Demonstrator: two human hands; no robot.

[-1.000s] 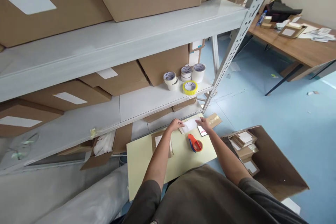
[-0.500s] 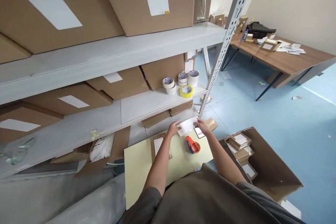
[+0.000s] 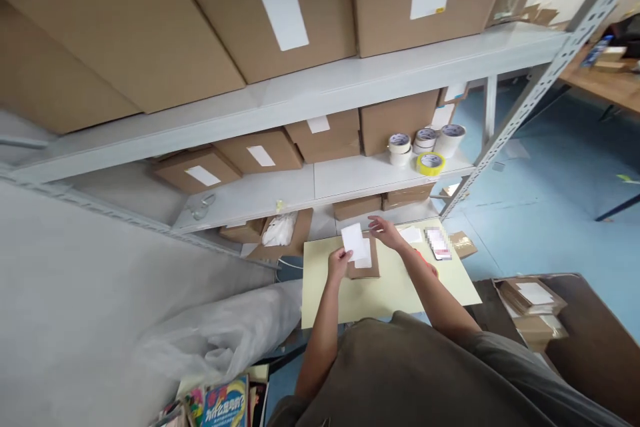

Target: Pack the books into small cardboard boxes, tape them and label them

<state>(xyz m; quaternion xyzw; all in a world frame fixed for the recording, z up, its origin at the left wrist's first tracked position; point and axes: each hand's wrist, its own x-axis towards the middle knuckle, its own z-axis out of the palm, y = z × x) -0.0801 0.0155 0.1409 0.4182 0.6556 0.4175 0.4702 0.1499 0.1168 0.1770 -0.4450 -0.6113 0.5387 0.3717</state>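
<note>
My left hand (image 3: 339, 263) pinches the lower edge of a white paper slip (image 3: 351, 239), possibly a label. The slip is held over a small flat cardboard box (image 3: 371, 271) on the pale yellow tabletop (image 3: 395, 295), and a white label (image 3: 364, 256) shows on that box. To the right of the slip, my right hand (image 3: 385, 232) is open, its fingers apart and touching nothing that I can see. More white slips (image 3: 411, 235) lie beyond my right wrist, beside a phone (image 3: 439, 243). My right forearm partly hides an orange tape dispenser (image 3: 433, 269).
A grey metal shelf (image 3: 260, 185) with cardboard boxes (image 3: 327, 140) and several tape rolls (image 3: 431, 163) stands in front. At right, a large open carton (image 3: 595, 340) holds packed boxes. Bubble wrap (image 3: 235, 320) and books (image 3: 225, 403) are at lower left.
My view has swung left. Both hands have moved left from the slips by the phone to above the small box. My left hand now holds one slip and my right hand is free.
</note>
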